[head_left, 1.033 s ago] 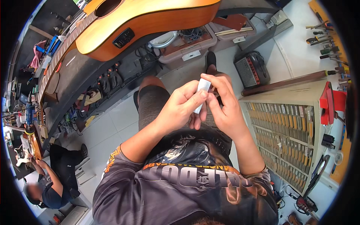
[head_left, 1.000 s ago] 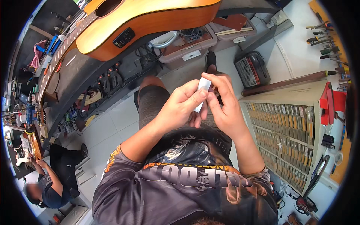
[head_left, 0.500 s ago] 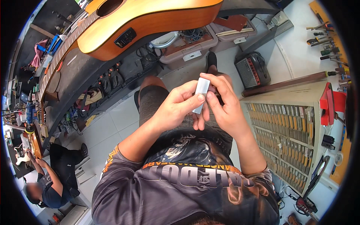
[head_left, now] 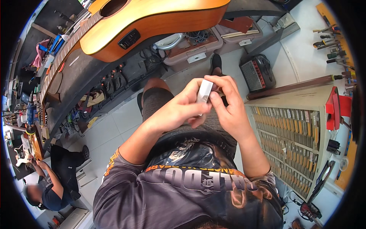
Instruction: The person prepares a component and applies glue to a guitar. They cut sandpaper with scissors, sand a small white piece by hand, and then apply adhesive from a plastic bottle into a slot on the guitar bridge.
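Between my two hands, above my lap, is a small whitish-grey rectangular block (head_left: 204,91), held at a slant with its upper end tipped right. My left hand (head_left: 177,110) is closed round its left side and lower part, the thumb lying across the lower end and slightly blurred. Fingers of my right hand (head_left: 230,101) curl over the block's top end, and the right thumb presses at its right side. The block's underside and much of its lower end are hidden by my fingers.
An orange-brown acoustic guitar (head_left: 152,24) lies on the dark curved bench (head_left: 76,80) ahead. At right stands a cabinet (head_left: 288,97) with rows of files, near a small amplifier (head_left: 257,72). Another person (head_left: 57,187) works at far left.
The block has turned in my hands and shows a narrower face. My left thumb has slid down off its middle toward the lower end, and the left fingers below have curled in.
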`<state>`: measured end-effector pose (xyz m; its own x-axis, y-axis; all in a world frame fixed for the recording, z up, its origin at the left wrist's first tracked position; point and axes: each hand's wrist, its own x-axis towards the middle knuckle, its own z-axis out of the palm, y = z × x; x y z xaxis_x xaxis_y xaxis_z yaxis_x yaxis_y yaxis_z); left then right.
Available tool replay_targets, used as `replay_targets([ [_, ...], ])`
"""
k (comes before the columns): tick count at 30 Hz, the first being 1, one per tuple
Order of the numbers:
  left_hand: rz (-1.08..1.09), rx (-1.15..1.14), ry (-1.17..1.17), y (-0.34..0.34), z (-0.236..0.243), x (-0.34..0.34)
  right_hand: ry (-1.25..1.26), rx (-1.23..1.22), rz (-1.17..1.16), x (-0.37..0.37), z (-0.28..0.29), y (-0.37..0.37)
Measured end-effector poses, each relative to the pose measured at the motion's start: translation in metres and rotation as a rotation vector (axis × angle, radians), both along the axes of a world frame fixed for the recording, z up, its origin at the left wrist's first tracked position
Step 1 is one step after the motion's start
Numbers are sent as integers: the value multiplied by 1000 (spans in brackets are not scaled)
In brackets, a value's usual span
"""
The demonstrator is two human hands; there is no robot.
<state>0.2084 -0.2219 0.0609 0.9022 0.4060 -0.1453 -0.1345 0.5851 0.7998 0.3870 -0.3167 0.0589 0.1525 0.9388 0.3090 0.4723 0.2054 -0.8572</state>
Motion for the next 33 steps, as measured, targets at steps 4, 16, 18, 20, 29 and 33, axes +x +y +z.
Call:
replay_targets([
  [4, 60, 49, -7, -1, -7, -2, -27, -6, -9, 2, 2, -1],
  [16, 211, 168, 120, -9, -17, 7, 3, 15, -37, -9, -14, -8],
  [18, 253, 146, 121, -9, -26, 10, -12, -13, -56, -12, -14, -9],
  [20, 236, 172, 146, -4, -28, 10, -6, -17, -58, -14, -13, -7],
  [29, 66, -74, -48, 5, -16, -4, 11, -6, -41, -1, -3, 1],
  [33, 58, 54, -30, 2, -16, -7, 9, -11, -3, -1, 1, -2],
])
